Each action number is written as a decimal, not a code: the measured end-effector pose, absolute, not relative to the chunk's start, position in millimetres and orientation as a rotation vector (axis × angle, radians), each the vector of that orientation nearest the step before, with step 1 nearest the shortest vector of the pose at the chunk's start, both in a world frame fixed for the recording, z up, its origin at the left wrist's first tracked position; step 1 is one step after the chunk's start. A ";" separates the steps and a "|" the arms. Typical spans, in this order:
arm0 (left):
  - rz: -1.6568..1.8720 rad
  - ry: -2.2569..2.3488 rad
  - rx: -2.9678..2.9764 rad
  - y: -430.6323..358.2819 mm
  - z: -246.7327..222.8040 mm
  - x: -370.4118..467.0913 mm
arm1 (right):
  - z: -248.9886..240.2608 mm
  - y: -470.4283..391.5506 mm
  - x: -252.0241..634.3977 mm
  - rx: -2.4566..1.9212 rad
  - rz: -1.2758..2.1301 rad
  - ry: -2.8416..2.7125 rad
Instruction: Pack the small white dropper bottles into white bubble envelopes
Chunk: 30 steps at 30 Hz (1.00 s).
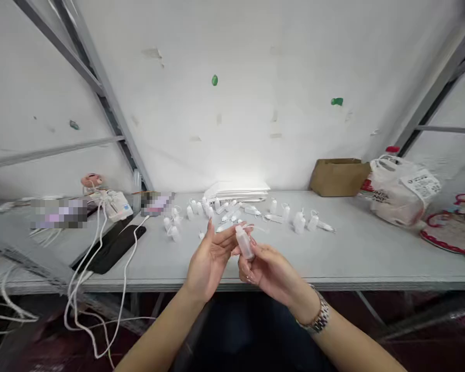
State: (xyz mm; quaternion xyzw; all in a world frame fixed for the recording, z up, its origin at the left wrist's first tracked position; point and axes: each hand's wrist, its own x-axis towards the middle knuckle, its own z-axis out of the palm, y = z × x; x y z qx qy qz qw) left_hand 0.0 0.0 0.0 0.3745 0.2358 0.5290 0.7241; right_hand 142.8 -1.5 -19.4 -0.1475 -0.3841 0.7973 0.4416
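A small translucent white bottle (244, 243) with a thin loop at its neck is pinched between the thumb and fingers of my right hand (269, 268), above the front of the grey table. Close beside it on the left, my left hand (211, 258) is open, palm up with fingers stretched toward the bottle and thumb apart. Behind the hands, several similar bottles stand upright, among them one at the right (312, 221) and a group at the left (173, 230). Others lie on their sides in the middle (229, 213).
White stacked sheets (242, 191) lie against the wall. At the back right are a brown box (338, 178) and a plastic bag (397, 194). On the left lie a black pouch (114, 248), white cables (126, 274) and a power strip (118, 205). Metal posts frame the table.
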 end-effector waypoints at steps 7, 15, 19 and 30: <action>1.184 0.450 0.668 17.6 7.6 -23.7 | -18.7 0.7 149.8 -0.350 1.967 -0.945; 1.157 0.440 0.791 15.8 9.5 -25.4 | -14.1 6.6 158.7 -0.427 1.888 -0.952; 1.307 0.821 1.251 38.1 -8.3 -33.9 | -12.4 8.8 162.0 -0.417 1.850 -0.955; 0.663 2.085 2.258 73.3 -55.0 -51.2 | -16.5 12.7 163.8 -0.411 1.845 -0.995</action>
